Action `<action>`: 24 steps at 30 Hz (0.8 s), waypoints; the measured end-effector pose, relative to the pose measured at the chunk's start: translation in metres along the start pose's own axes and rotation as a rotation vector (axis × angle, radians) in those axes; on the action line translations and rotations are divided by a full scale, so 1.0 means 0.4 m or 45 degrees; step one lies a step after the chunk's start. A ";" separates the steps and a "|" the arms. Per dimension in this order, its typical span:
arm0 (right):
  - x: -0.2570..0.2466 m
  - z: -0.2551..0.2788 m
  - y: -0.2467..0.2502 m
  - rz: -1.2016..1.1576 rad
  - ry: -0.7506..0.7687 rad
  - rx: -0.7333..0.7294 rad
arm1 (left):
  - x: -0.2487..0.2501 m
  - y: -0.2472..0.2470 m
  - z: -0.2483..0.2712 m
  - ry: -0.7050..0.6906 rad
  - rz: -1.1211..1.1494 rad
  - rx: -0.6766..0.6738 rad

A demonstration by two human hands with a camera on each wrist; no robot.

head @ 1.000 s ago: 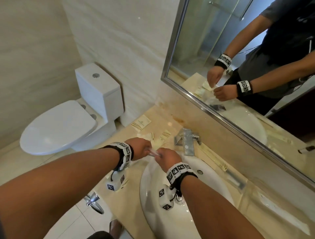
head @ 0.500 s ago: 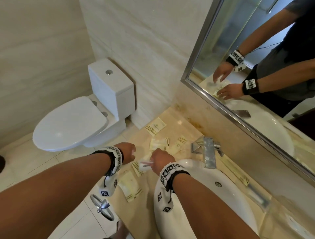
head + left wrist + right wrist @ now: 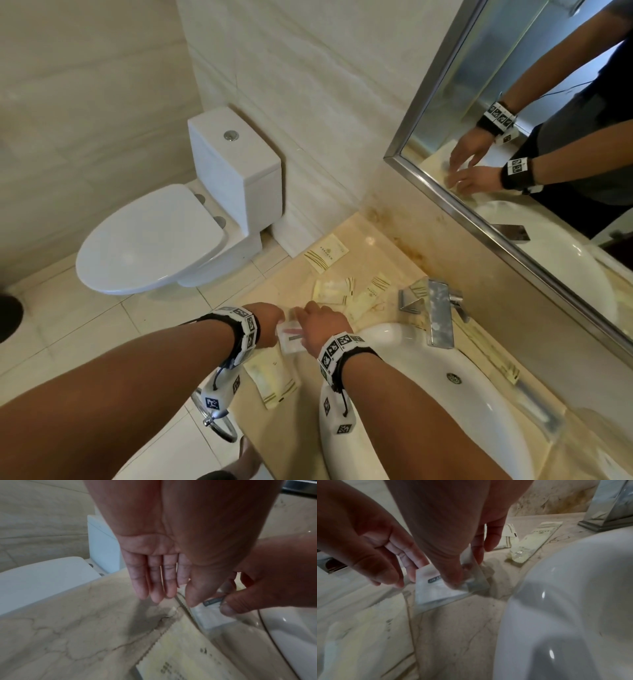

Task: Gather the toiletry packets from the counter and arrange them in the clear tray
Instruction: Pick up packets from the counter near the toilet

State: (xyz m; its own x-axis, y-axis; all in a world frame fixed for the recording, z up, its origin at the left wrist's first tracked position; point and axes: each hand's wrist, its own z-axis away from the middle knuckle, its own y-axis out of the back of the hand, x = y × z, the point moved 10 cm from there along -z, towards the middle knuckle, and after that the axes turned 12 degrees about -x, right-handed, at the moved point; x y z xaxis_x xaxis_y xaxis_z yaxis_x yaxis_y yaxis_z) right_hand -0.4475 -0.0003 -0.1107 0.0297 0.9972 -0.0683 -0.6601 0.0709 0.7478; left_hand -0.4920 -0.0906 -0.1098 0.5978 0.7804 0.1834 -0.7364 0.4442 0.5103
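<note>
A small white packet (image 3: pixel 291 342) with a grey label lies at the counter's front, just left of the basin. My right hand (image 3: pixel 317 320) pinches its far end between thumb and fingers (image 3: pixel 465 572), bending the clear end up. My left hand (image 3: pixel 270 320) hangs beside it with straight fingers, its thumb tip touching the packet's (image 3: pixel 211 616) near edge. A pale yellow packet (image 3: pixel 274 377) lies flat just in front of the white one. Three more yellow packets (image 3: pixel 334 291) are scattered farther back on the marble counter (image 3: pixel 363 240).
The white basin (image 3: pixel 428 394) and the chrome tap (image 3: pixel 438 315) fill the right side. Another packet (image 3: pixel 496 359) lies behind the basin, with what looks like a clear tray (image 3: pixel 548 421) beyond it. A toilet (image 3: pixel 154 240) stands to the left, off the counter's edge.
Both hands moved left from over the basin rim down to the counter with the white packet. The left hand drew away half a second ago and is back beside the packet.
</note>
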 end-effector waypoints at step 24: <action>0.063 0.114 -0.073 -0.529 -0.150 -0.084 | 0.067 -0.097 0.003 -0.012 -0.379 -0.181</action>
State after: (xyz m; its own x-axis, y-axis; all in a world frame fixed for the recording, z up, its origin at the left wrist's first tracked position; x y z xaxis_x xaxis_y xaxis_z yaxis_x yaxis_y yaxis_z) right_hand -0.3930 0.0239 -0.1042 0.3856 0.8804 -0.2761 -0.6203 0.4688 0.6288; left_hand -0.4472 -0.0874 -0.1236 0.7958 0.6033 0.0520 -0.5655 0.7097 0.4202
